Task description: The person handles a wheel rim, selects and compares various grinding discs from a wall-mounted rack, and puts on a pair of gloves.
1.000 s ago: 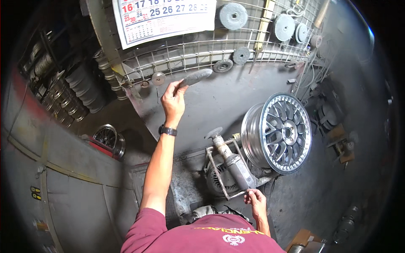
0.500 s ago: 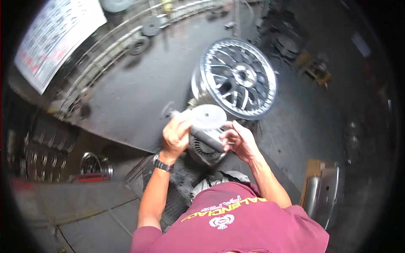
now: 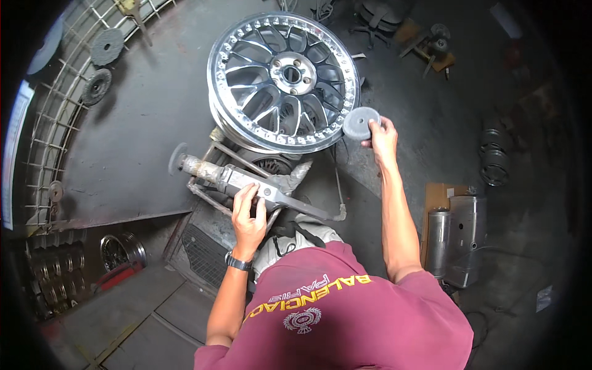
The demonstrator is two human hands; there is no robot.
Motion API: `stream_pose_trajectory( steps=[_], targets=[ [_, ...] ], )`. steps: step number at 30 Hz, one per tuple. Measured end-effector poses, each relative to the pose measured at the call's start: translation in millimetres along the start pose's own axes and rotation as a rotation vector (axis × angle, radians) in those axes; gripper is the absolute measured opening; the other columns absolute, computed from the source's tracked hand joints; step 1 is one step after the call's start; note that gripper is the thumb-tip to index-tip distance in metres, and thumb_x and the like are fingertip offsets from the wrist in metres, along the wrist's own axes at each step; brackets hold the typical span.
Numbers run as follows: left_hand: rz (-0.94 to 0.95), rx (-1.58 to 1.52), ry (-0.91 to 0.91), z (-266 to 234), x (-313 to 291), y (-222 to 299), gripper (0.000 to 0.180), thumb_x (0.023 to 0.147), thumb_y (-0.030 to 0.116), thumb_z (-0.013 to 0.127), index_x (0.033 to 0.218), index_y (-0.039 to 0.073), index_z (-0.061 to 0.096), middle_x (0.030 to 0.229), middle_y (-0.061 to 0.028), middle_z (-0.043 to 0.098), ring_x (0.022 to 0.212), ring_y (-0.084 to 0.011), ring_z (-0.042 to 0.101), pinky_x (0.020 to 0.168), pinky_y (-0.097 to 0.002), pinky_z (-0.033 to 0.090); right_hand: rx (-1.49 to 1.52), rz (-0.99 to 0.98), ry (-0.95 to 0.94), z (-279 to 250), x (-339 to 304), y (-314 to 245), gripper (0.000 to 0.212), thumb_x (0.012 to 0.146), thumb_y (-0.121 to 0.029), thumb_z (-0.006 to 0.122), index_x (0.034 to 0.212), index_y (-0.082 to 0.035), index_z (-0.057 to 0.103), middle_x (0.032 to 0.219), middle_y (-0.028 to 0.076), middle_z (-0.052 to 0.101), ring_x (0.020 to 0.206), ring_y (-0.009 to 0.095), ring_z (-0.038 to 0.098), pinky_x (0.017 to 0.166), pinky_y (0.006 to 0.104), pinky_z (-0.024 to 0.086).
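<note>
My left hand [image 3: 249, 222] rests with its fingers apart on the pale housing of a power grinder [image 3: 237, 179]. The tool lies slantwise across a metal frame [image 3: 240, 158]; a thin disc [image 3: 177, 159] is on its left end and a dark handle stretches right. In my right hand [image 3: 383, 143] is a round grey abrasive disc [image 3: 359, 126] with a small centre hole, pinched at its right edge. This disc overlaps the lower right rim of a polished multi-spoke wheel [image 3: 295, 75] in view; whether they touch I cannot tell. The wheel is tilted on its support beyond the grinder.
On the left, a wire rack [image 3: 58, 123] carries several discs, including a dark grey one [image 3: 107, 47]. Below it stand more wheels [image 3: 114, 250]. To my right are a silver cylinder [image 3: 439, 237], a metal tank [image 3: 464, 240] and stacked rims [image 3: 494, 157].
My right hand has carried the grey disc away from above the grinder, out to the right beside the wheel. My left hand now rests on the housing. The view has shifted.
</note>
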State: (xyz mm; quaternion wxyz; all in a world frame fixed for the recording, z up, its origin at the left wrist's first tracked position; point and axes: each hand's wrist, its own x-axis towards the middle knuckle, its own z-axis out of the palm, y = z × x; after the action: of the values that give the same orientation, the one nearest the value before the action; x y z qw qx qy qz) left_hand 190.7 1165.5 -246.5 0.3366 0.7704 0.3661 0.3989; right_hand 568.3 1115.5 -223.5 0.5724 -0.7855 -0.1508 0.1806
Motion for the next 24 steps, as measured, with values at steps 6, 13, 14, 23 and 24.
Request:
stream_pose_trajectory(
  steps=[6,13,14,23,24],
  targets=[
    [-0.258,-0.082,0.036,24.2,-13.9,3.9,0.035,0.088,-0.005,0.063,0.123,0.000,0.063,0.123,-0.0153,0.061,0.102,-0.0226,0.065,0.081,-0.0305,0.056,-0.284,0.006,-0.039,15.5,68.1,7.3,0.050,0.088,-0.021,0.069,0.127,0.008,0.058,0.093,0.019,0.070,0.057,0.019,0.068,0.047,0.0297,0.056],
    [-0.371,-0.065,0.139,34.4,-21.3,-3.8,0.037,0.089,-0.006,0.062,0.126,-0.001,0.061,0.125,-0.0141,0.059,0.100,-0.0198,0.067,0.080,-0.0283,0.055,-0.450,-0.032,-0.089,20.0,85.6,-7.2,0.049,0.087,-0.019,0.069,0.127,0.007,0.058,0.093,0.019,0.071,0.062,0.021,0.070,0.050,0.0312,0.058],
    [-0.396,-0.065,0.160,35.5,-24.3,-5.9,0.037,0.089,-0.006,0.062,0.126,-0.001,0.061,0.125,-0.0140,0.059,0.101,-0.0200,0.067,0.080,-0.0282,0.055,-0.428,-0.018,-0.100,18.8,84.8,-6.3,0.046,0.089,-0.019,0.068,0.126,0.006,0.059,0.089,0.012,0.068,0.068,0.016,0.067,0.050,0.0296,0.058],
    [-0.460,-0.028,0.223,34.5,-26.3,-7.1,0.036,0.090,-0.006,0.062,0.125,-0.002,0.061,0.126,-0.0143,0.059,0.102,-0.0206,0.067,0.081,-0.0282,0.055,-0.174,0.055,-0.200,3.8,88.3,8.0,0.046,0.092,-0.015,0.065,0.131,0.005,0.054,0.096,0.015,0.070,0.069,0.016,0.067,0.046,0.0261,0.055],
    [-0.454,-0.032,0.223,33.7,-23.7,-1.4,0.035,0.090,-0.006,0.062,0.125,-0.003,0.061,0.126,-0.0143,0.059,0.102,-0.0209,0.068,0.081,-0.0281,0.055,-0.097,0.055,-0.205,0.6,84.6,9.6,0.045,0.093,-0.015,0.064,0.132,0.006,0.052,0.095,0.014,0.070,0.067,0.015,0.066,0.046,0.0249,0.053]
  ],
)
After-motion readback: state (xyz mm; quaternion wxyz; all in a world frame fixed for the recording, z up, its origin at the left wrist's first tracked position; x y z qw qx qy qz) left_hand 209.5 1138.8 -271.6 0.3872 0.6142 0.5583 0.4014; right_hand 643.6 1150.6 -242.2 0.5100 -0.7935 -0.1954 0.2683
